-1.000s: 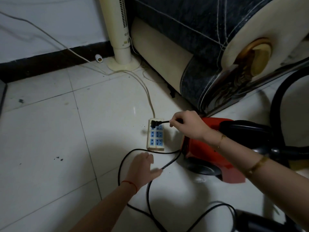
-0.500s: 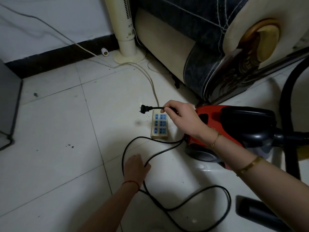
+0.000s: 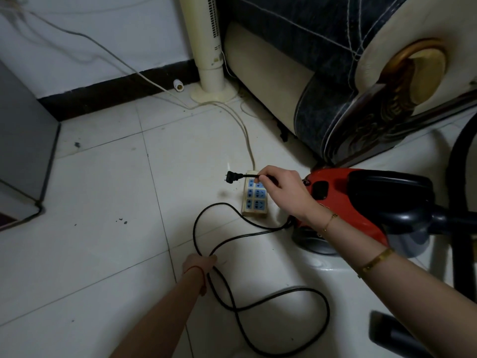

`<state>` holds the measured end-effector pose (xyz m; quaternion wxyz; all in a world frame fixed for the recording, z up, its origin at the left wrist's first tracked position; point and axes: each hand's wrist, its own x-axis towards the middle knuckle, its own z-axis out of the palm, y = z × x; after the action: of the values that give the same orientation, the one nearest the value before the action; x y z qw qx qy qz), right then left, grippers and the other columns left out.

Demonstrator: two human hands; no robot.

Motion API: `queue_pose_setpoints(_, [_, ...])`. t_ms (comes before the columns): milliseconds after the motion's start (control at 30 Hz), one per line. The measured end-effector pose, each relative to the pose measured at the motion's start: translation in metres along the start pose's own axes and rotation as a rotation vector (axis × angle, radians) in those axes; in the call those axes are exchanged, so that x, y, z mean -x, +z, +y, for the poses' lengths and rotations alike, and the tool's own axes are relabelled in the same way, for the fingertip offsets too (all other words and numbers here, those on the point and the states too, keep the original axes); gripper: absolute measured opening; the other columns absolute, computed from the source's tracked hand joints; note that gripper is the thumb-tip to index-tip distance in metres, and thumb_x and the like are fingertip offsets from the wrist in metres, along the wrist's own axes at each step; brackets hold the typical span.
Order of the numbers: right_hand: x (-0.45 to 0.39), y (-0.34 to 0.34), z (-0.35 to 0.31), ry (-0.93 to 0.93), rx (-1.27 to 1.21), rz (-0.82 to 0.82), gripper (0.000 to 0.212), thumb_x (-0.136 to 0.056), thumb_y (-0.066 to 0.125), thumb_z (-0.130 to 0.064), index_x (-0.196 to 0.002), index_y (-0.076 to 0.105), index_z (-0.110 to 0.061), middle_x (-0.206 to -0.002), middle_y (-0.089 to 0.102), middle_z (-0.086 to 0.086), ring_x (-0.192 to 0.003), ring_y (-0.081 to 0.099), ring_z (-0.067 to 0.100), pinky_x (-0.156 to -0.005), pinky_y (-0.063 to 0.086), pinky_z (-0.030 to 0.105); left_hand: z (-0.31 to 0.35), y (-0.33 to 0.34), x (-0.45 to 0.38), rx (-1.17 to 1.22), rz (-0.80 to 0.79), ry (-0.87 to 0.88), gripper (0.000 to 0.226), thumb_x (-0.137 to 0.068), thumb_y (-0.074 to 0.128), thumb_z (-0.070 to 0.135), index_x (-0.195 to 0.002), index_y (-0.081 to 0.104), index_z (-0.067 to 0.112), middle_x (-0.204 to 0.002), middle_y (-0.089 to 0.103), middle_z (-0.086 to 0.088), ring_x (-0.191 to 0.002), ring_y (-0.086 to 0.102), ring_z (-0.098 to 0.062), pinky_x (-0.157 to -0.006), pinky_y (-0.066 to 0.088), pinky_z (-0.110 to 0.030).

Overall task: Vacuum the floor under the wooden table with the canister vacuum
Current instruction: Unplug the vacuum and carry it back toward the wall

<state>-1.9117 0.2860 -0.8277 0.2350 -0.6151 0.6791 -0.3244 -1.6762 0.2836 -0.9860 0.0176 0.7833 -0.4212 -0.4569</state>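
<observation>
White tiled floor point(image 3: 108, 192) beside a sofa point(image 3: 335, 81): right hand point(image 3: 281, 189) pinching limp black cord point(image 3: 258, 303) behind its plug point(image 3: 231, 176), above power strip point(image 3: 255, 196); left hand point(image 3: 200, 263) gripping slack loops. Red vacuum point(image 3: 343, 202), likely heavy, just beside the strip.

One vacuum point(image 3: 361, 202), one plug point(image 3: 231, 176) (unplugged), two hands point(image 3: 281, 188).

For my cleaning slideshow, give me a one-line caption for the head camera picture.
Right hand holds the unplugged black plug above the power strip while the left hand gathers cord beside the red vacuum.
</observation>
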Motion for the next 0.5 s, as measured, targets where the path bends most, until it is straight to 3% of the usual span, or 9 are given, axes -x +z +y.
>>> queue_pose_setpoints(133, [0.0,-0.008,-0.002,0.025,-0.082,0.048,0.022,-0.095,0.048,-0.02,-0.091,0.069,-0.019,-0.068,0.062,0.006,-0.051,0.044,0.005,-0.051,0.034,0.011,0.004,0.006,0.0,0.084,-0.052,-0.053,0.035,-0.087,0.062,0.025,-0.103,0.063,-0.006,-0.096,0.064,-0.019,-0.087,0.062,-0.032,-0.078,0.053,-0.038])
queue_pose_setpoints(267, [0.001,-0.017,-0.001,0.028,-0.081,0.082,0.022,-0.095,0.048,-0.02,-0.089,0.069,-0.02,-0.066,0.06,-0.002,-0.059,0.048,0.007,-0.054,0.034,0.011,0.025,0.003,0.007,0.304,0.045,0.071,0.037,-0.092,0.055,0.026,-0.064,0.059,0.001,-0.077,0.069,-0.016,-0.07,0.065,-0.028,-0.075,0.056,-0.036])
queue_pose_setpoints(400, [0.002,-0.035,-0.003,0.021,-0.103,0.164,0.02,-0.095,0.047,-0.02,-0.09,0.066,-0.021,-0.069,0.061,0.001,-0.057,0.048,0.006,-0.058,0.037,0.019,0.084,-0.016,0.029,0.609,-0.037,0.165,0.022,-0.09,0.056,0.013,-0.075,0.052,-0.002,-0.063,0.054,-0.01,-0.036,0.057,-0.014,-0.044,0.052,-0.023])
queue_pose_setpoints(500, [-0.001,-0.053,-0.004,0.029,-0.126,0.246,0.016,-0.095,0.047,-0.02,-0.09,0.062,-0.02,-0.071,0.064,-0.003,-0.07,0.059,0.019,-0.07,0.046,0.031,0.141,-0.031,0.06,0.66,-0.257,0.208,0.02,-0.091,0.052,0.012,-0.076,0.055,0.001,-0.047,0.046,-0.005,-0.036,0.055,-0.014,-0.036,0.046,-0.017])
